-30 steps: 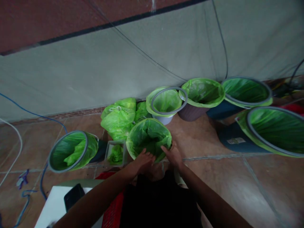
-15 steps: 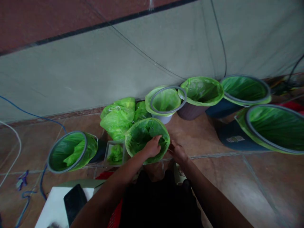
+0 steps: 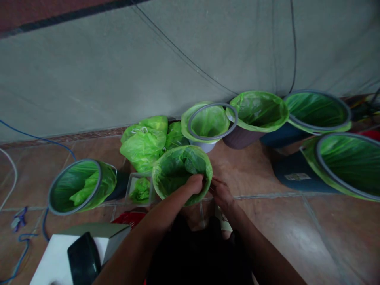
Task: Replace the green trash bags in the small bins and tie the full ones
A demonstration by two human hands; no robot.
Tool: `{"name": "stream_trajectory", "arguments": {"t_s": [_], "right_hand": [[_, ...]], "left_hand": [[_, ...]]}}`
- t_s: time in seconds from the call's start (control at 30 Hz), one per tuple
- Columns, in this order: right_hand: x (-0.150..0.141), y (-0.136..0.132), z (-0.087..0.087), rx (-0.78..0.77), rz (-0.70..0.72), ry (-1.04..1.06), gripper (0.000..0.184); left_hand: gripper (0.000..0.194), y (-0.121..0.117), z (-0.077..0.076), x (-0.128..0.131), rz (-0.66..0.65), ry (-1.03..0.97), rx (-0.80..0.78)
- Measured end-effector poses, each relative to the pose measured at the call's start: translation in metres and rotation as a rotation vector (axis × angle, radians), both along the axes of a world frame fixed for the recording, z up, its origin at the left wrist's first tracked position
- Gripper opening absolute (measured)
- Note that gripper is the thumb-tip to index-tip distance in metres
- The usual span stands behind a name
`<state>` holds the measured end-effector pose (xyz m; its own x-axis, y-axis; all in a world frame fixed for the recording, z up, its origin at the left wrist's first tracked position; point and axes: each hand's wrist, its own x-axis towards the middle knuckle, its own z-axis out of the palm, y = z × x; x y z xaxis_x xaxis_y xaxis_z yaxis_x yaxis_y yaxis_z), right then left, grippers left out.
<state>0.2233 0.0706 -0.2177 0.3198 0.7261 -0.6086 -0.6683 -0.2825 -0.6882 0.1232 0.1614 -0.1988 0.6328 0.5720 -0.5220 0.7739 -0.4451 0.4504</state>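
Observation:
In front of me stands a round bin [image 3: 166, 158] lined with a thin green bin liner [image 3: 178, 174], its edge folded over the rim. My left hand [image 3: 196, 183] reaches inside at the right wall, and its fingers are mostly hidden. Outside, my right hand [image 3: 220, 190] is at the right rim, its fingers closed on the liner's edge. Left of this bin sits a small clear tray [image 3: 129, 189] with crumpled green plastic [image 3: 141, 190] in it.
Tied green bags [image 3: 145, 144] lie by the wall. A white bin [image 3: 206, 147] with a loose grey ring [image 3: 234, 124], a brown bin [image 3: 242, 139] and blue bins [image 3: 285, 170] stand right. Another lined bin [image 3: 102, 182] lies tipped left. A phone [image 3: 84, 257] rests on a white box [image 3: 53, 253].
My left hand has turned and closed up, moving slightly right against the bin's inner wall. My right hand stays at the rim. The view has shifted a little.

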Motion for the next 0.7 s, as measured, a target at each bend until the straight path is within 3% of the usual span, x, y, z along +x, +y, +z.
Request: {"name": "stream_trajectory", "arguments": {"t_s": [0.13, 0.23, 0.4, 0.57, 0.63, 0.7], "right_hand": [[0.008, 0.006, 0.000, -0.078, 0.001, -0.260, 0.032], [0.021, 0.024, 0.002, -0.097, -0.027, -0.460, 0.041], [0.029, 0.062, 0.020, -0.019, 0.154, -0.971, 0.048], [0.017, 0.080, 0.037, -0.023, 0.407, -1.378, 0.047], [0.012, 0.082, 0.039, -0.074, 0.476, -1.425, 0.045], [0.010, 0.083, 0.037, -0.142, 0.548, -1.404, 0.042]], "left_hand": [[0.013, -0.002, 0.000, -0.006, -0.073, 0.063, 0.007], [0.011, -0.004, 0.002, -0.012, -0.077, 0.089, 0.032], [0.021, 0.004, 0.021, -0.022, -0.001, 0.081, 0.164], [0.037, 0.045, 0.060, -0.014, 0.123, -0.074, 0.468], [0.034, 0.069, 0.070, -0.006, 0.057, -0.213, 0.603], [0.030, 0.091, 0.072, 0.001, -0.093, -0.197, 0.621]]}}
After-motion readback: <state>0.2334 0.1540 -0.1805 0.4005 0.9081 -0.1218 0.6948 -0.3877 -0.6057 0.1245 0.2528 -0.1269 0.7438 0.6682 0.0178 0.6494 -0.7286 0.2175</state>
